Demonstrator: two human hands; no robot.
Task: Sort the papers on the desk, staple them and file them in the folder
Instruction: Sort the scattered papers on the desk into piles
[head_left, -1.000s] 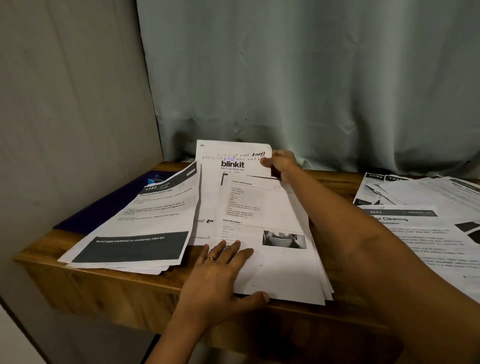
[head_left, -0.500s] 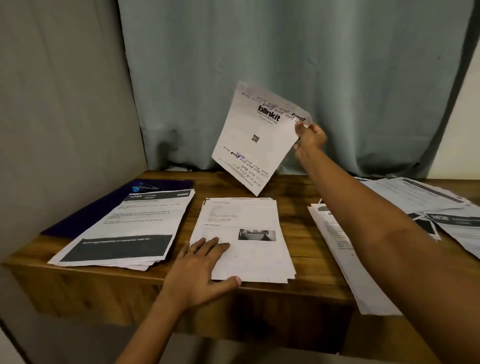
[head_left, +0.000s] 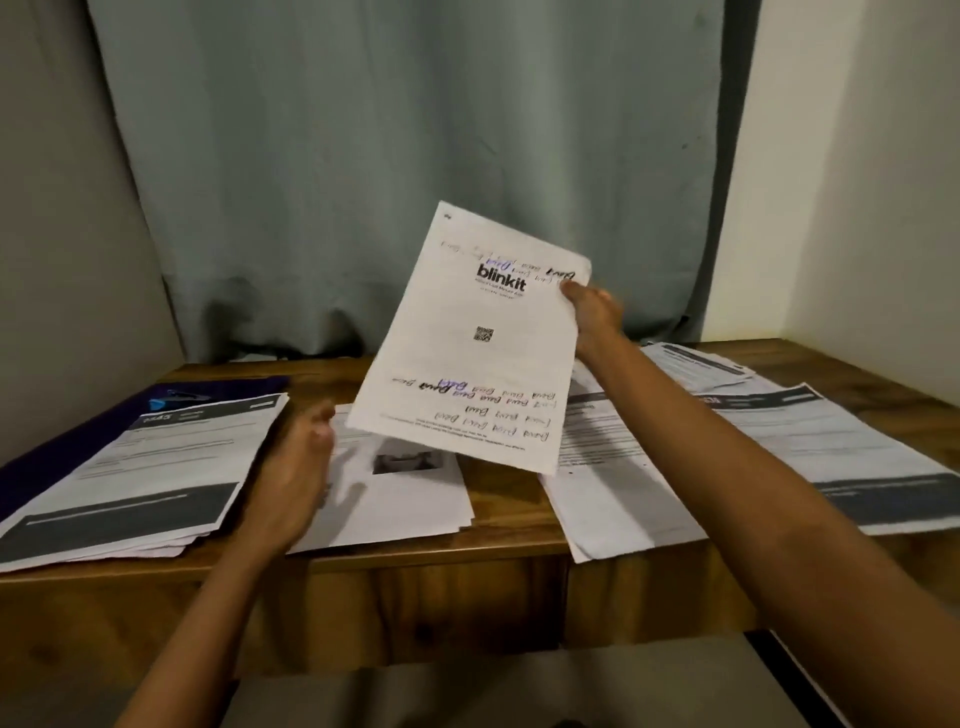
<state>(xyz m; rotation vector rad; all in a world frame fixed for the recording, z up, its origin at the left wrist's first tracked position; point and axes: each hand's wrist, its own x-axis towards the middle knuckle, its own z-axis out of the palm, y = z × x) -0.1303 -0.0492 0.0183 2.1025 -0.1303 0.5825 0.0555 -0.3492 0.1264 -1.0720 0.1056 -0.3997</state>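
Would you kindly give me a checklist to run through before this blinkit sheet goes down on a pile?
1. Grip: the right hand pinches the blinkit sheet by its top corner: ok.
2. Sheet held clear of the desk: ok.
3. The left hand free to help: ok, it holds nothing, though blurred.
4. Where the sheet belongs: cannot tell, the print is too blurred.
5. The folder free to open: not ok, the left pile lies over it.
6. Stapler at hand: cannot tell, none in view.

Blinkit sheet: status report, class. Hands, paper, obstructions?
Right hand pinching blinkit sheet by its top corner, above the desk. Left hand blurred, empty, over middle stack. Nothing in the way; folder partly under left pile.
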